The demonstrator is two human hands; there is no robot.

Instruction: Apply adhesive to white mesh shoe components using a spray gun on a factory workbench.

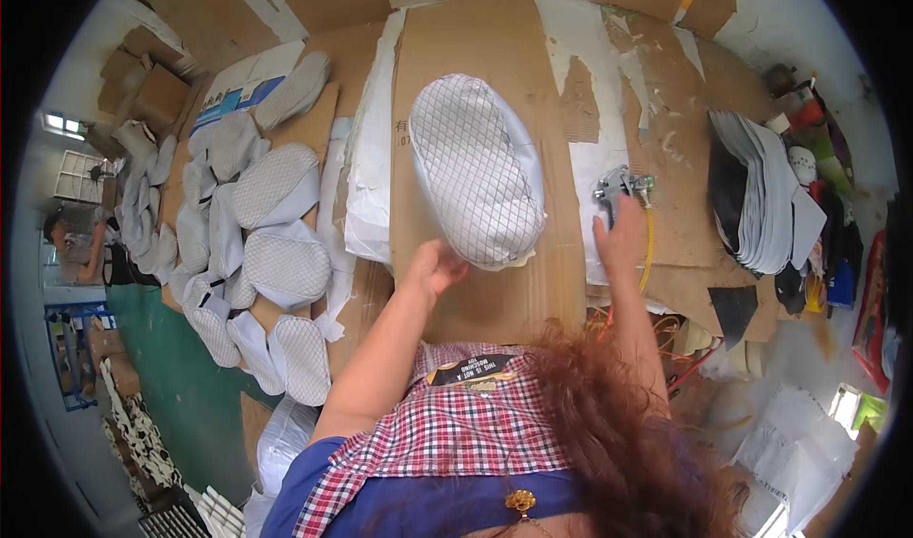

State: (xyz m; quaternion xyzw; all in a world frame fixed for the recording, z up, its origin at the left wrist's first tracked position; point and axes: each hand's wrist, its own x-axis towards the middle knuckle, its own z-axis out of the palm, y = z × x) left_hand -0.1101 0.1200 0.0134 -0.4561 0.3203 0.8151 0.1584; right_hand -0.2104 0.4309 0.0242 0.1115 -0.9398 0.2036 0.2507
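Note:
A long oval pad (475, 167) with pale grey fabric and a dark diamond mesh pattern is at the middle of the cardboard-covered table (561, 300). My left hand (439, 267) grips its near end, fingers curled at the lower left edge and partly hidden under it. To the right, my right hand (620, 229) is closed around the handle of a small metal spray gun (618, 184). A yellow hose (649, 253) runs down from beside the gun.
Many similar pads (276, 186) lie heaped at the left. A thick stack of grey and black sheets (761, 191) stands at the right, beside a dark loose scrap (734, 312). Red hoses (689, 371) hang below the table's near right edge. Another person (81, 248) is at the far left.

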